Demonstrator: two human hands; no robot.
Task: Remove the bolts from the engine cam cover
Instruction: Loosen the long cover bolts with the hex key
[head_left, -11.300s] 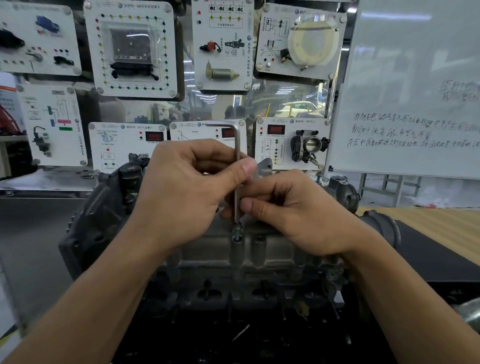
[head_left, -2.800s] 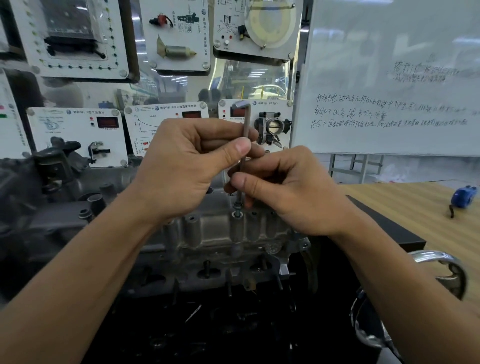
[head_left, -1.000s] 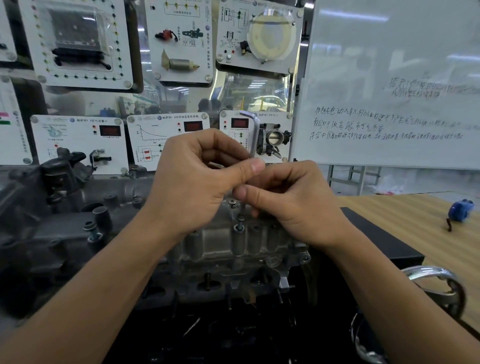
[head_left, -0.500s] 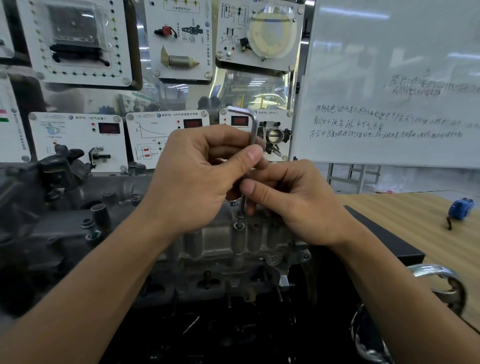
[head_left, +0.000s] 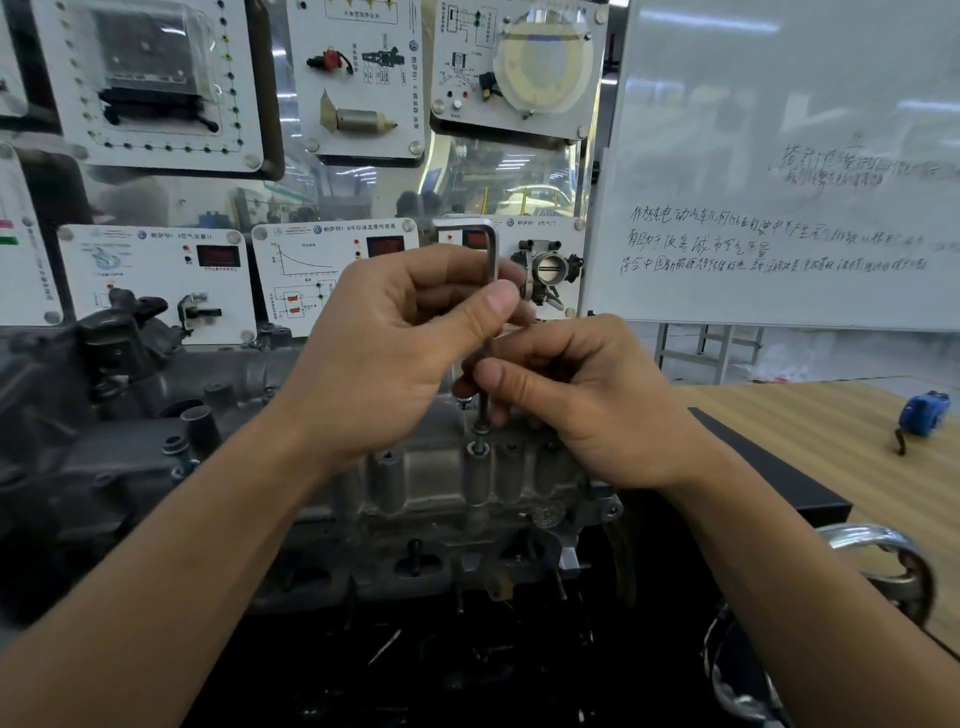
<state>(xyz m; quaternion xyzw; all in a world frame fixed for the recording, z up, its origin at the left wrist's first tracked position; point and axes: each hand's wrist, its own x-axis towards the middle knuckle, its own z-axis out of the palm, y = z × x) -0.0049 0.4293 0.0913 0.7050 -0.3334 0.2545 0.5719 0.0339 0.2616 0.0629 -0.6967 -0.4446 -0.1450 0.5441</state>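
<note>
Above the cam cover (head_left: 457, 483), both hands pinch an L-shaped hex key (head_left: 491, 260) standing upright. Left hand (head_left: 395, 353) grips the upper shaft, thumb pressed across it, bent end poking up past the fingers. Right hand (head_left: 582, 400) pinches the lower shaft between thumb and forefinger. Key tip sits in a bolt (head_left: 479, 434) raised a little out of its boss on the cover's top edge; probably part unscrewed, threads hard to make out. More bosses along the cover's near edge, left and right of the bolt. Behind the cover, training panels (head_left: 332, 270) and a whiteboard (head_left: 779, 171). Right of the cover, a wood table (head_left: 831, 441) with a blue tape measure (head_left: 924, 410).
</note>
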